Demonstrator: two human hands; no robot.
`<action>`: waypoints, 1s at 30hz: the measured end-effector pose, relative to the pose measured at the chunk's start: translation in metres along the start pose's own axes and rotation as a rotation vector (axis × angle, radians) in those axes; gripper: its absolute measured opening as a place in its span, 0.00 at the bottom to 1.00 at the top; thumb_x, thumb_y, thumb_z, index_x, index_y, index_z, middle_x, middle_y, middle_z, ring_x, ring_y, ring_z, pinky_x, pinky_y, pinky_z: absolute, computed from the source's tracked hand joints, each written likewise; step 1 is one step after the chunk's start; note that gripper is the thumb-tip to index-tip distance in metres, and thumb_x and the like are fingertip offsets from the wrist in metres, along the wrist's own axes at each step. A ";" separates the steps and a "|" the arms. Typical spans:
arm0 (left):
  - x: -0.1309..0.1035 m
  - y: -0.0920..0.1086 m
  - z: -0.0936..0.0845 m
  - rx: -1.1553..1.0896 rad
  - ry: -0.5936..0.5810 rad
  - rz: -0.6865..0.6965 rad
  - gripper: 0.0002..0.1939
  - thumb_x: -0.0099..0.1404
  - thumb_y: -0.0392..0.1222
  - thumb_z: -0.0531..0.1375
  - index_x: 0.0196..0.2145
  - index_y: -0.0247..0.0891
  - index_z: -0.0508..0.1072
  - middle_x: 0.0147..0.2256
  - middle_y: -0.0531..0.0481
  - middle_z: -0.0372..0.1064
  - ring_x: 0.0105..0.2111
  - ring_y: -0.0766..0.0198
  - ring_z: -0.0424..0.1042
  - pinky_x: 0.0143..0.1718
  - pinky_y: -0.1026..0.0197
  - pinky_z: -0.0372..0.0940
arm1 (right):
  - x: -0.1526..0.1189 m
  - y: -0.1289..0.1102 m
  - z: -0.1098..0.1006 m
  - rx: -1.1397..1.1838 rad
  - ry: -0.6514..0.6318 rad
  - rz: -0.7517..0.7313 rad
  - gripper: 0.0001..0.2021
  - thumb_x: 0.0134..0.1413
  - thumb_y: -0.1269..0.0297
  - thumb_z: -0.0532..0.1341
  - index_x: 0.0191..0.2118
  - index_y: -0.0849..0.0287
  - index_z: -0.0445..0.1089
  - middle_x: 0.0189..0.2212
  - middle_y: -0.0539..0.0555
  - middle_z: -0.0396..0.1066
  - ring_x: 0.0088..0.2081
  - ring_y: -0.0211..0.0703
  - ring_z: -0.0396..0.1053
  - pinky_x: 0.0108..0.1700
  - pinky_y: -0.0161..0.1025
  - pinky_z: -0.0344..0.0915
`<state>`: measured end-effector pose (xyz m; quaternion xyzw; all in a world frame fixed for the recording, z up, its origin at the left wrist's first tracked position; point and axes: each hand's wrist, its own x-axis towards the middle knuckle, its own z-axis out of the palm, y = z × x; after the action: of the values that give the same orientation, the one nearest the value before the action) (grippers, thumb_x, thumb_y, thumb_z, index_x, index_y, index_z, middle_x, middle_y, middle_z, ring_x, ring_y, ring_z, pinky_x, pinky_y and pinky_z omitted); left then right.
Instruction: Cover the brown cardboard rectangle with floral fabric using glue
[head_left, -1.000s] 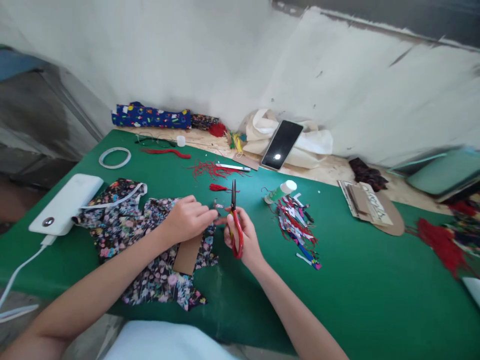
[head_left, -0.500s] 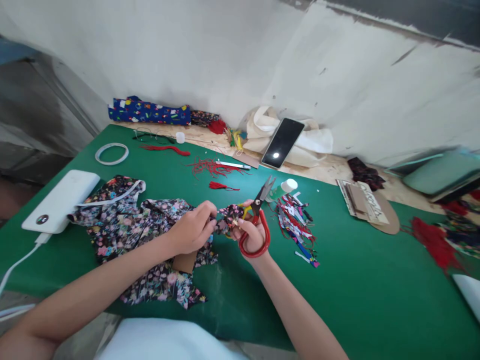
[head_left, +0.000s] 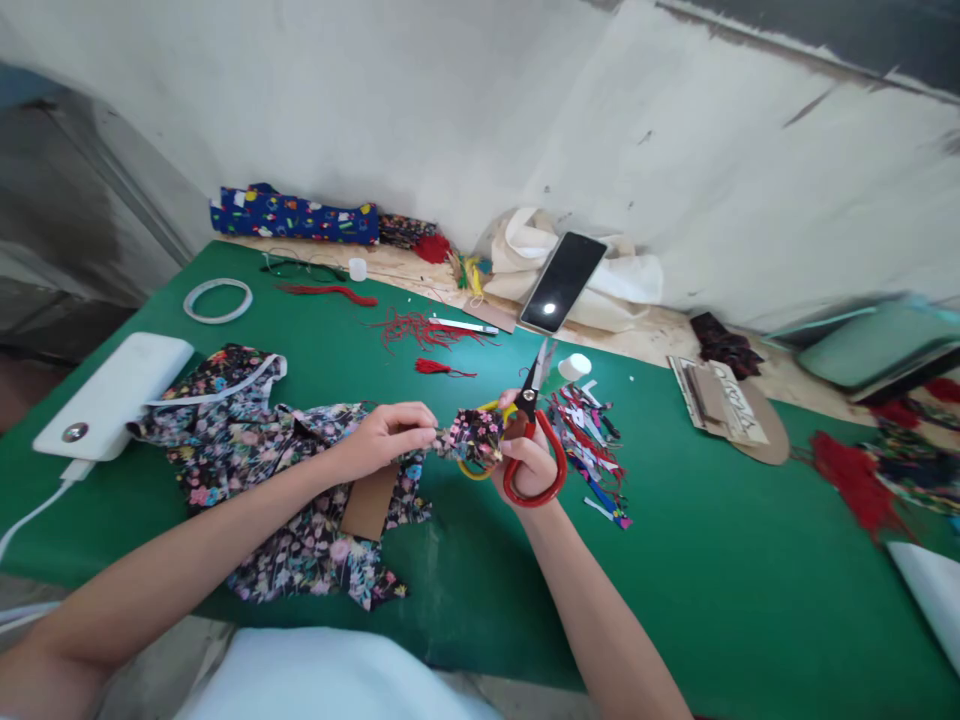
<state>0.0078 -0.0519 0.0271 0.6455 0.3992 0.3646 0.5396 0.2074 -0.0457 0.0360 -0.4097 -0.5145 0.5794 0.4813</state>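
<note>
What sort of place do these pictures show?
Probably a craft or sewing workspace: the right hand holds scissors, and floral fabric and a red tassel lie on the green table.

Green surface [head_left: 675, 570], and there's a power bank [head_left: 112, 395] at its left edge, white ring [head_left: 216, 319] by the far-left corner, flowery cloth [head_left: 251, 450] toward the near edge!

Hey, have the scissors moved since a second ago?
Yes. The scissors have moved rightward in the view, toward the white-capped tube, which has stayed in place on the table.
</note>
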 end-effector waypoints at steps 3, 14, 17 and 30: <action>0.001 0.003 -0.005 -0.055 0.128 -0.041 0.15 0.62 0.51 0.60 0.27 0.36 0.72 0.35 0.48 0.69 0.37 0.63 0.67 0.43 0.61 0.62 | 0.003 0.005 -0.004 -0.050 0.016 -0.019 0.21 0.40 0.57 0.52 0.43 0.54 0.61 0.21 0.46 0.56 0.19 0.38 0.58 0.23 0.38 0.60; 0.000 0.013 -0.010 -0.411 0.220 -0.408 0.16 0.61 0.53 0.62 0.28 0.38 0.66 0.24 0.52 0.74 0.20 0.70 0.65 0.21 0.69 0.59 | 0.001 0.002 -0.007 -0.398 0.218 -0.122 0.14 0.61 0.53 0.58 0.46 0.53 0.58 0.37 0.50 0.71 0.24 0.33 0.66 0.30 0.36 0.67; 0.001 0.014 -0.015 -0.512 0.291 -0.463 0.13 0.61 0.49 0.61 0.32 0.38 0.65 0.28 0.49 0.77 0.20 0.70 0.67 0.21 0.69 0.61 | 0.000 -0.003 -0.013 -0.682 0.153 -0.187 0.14 0.62 0.53 0.57 0.48 0.54 0.59 0.38 0.52 0.75 0.24 0.34 0.66 0.31 0.35 0.66; -0.003 0.021 -0.026 -0.471 0.286 -0.275 0.35 0.52 0.34 0.66 0.58 0.43 0.67 0.36 0.53 0.78 0.31 0.68 0.74 0.35 0.67 0.68 | -0.011 -0.031 -0.010 -1.011 -0.429 0.112 0.15 0.55 0.53 0.60 0.44 0.54 0.63 0.20 0.43 0.56 0.23 0.35 0.53 0.28 0.33 0.48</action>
<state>-0.0141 -0.0466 0.0519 0.3846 0.4590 0.4578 0.6571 0.2231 -0.0540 0.0657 -0.4893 -0.7925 0.3557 0.0774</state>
